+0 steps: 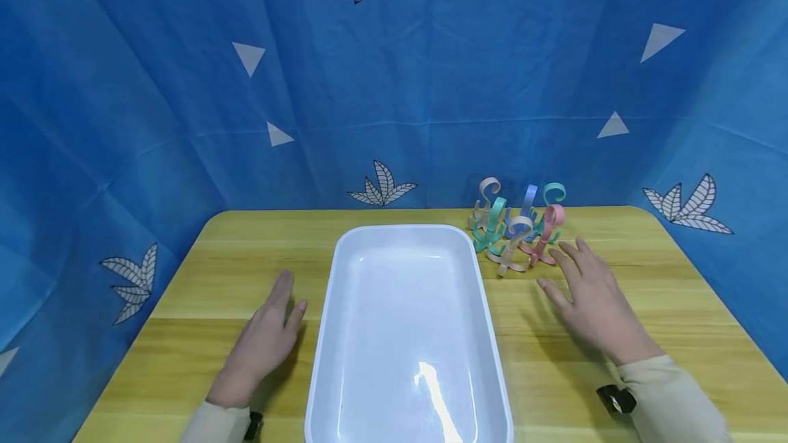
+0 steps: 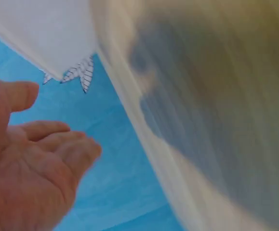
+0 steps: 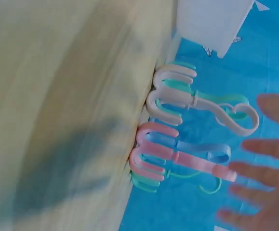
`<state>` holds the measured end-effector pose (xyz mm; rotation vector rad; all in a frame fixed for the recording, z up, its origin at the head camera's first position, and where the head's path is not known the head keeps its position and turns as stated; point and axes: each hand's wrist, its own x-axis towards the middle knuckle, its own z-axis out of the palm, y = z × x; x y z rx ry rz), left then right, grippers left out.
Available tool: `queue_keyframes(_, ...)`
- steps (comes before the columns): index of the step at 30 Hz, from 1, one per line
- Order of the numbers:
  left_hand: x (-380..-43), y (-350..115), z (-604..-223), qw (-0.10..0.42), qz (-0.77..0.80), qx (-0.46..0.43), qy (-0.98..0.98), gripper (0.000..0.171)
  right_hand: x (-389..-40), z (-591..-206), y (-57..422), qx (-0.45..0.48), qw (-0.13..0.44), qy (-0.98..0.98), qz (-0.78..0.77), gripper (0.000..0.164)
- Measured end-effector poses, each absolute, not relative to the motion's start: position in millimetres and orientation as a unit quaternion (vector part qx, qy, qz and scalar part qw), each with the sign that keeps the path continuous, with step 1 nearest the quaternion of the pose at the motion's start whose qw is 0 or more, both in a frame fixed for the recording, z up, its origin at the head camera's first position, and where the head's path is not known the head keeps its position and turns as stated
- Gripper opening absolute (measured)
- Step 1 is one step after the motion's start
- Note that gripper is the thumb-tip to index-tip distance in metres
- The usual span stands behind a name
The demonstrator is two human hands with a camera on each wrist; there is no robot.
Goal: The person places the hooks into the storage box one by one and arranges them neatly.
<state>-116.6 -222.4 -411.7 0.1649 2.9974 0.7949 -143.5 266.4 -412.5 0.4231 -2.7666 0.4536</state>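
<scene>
Several plastic multi-prong hooks with curled tops stand grouped at the table's back right, among them a pink hook (image 1: pixel 543 236), a beige hook (image 1: pixel 512 246), a green hook (image 1: pixel 490 226) and a blue hook (image 1: pixel 523 212). My right hand (image 1: pixel 596 297) hovers just right of the group, fingers spread towards the pink hook (image 3: pixel 156 153), holding nothing. Left of the white tray (image 1: pixel 406 333), my left hand (image 1: pixel 261 339) is held above the table with its fingers extended and thumb apart. Its palm (image 2: pixel 28 178) is bare in the left wrist view.
The white tray lies lengthwise in the middle of the wooden table (image 1: pixel 185 333), with bright glare inside it. A blue patterned cloth (image 1: pixel 431 74) hangs behind the table and along both sides. Black straps (image 1: pixel 617 398) sit at both wrists.
</scene>
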Motion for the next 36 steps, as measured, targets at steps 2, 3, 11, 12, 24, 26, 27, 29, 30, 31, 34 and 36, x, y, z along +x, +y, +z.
queue_keyframes(2,-116,-220,-411,0.036,0.305,0.044,0.951,0.067,-147,-409,266,0.175,0.188,-0.950,0.180,0.049)
queue_keyframes(3,-115,-218,-411,0.043,0.327,0.040,0.943,0.066,-149,-407,265,0.180,0.199,-0.944,0.194,0.045)
queue_keyframes(11,-112,-204,-406,0.062,0.462,0.047,0.883,0.045,-162,-391,256,0.124,0.198,-0.896,0.376,0.037)
queue_keyframes(12,-112,-202,-405,0.067,0.477,0.046,0.875,0.043,-164,-389,254,0.118,0.197,-0.890,0.393,0.038)
queue_keyframes(24,-111,-193,-411,0.088,0.560,0.011,0.824,0.040,-199,-384,234,0.162,0.219,-0.912,0.308,0.040)
queue_keyframes(26,-112,-194,-412,0.087,0.560,0.017,0.824,0.041,-203,-384,234,0.159,0.213,-0.914,0.307,0.039)
queue_keyframes(27,-113,-194,-412,0.087,0.561,0.018,0.823,0.041,-205,-384,234,0.156,0.207,-0.914,0.313,0.037)
queue_keyframes(29,-113,-195,-412,0.088,0.560,0.026,0.823,0.043,-207,-383,234,0.144,0.195,-0.912,0.331,0.034)
queue_keyframes(30,-114,-196,-412,0.089,0.559,0.029,0.824,0.043,-208,-383,235,0.137,0.190,-0.911,0.338,0.032)
queue_keyframes(31,-114,-196,-413,0.090,0.555,0.033,0.826,0.044,-208,-383,235,0.132,0.186,-0.910,0.346,0.032)
queue_keyframes(34,-113,-198,-413,0.093,0.546,0.040,0.831,0.045,-209,-383,237,0.119,0.171,-0.909,0.362,0.031)
queue_keyframes(36,-113,-199,-414,0.094,0.544,0.043,0.833,0.046,-209,-383,238,0.115,0.161,-0.910,0.365,0.031)
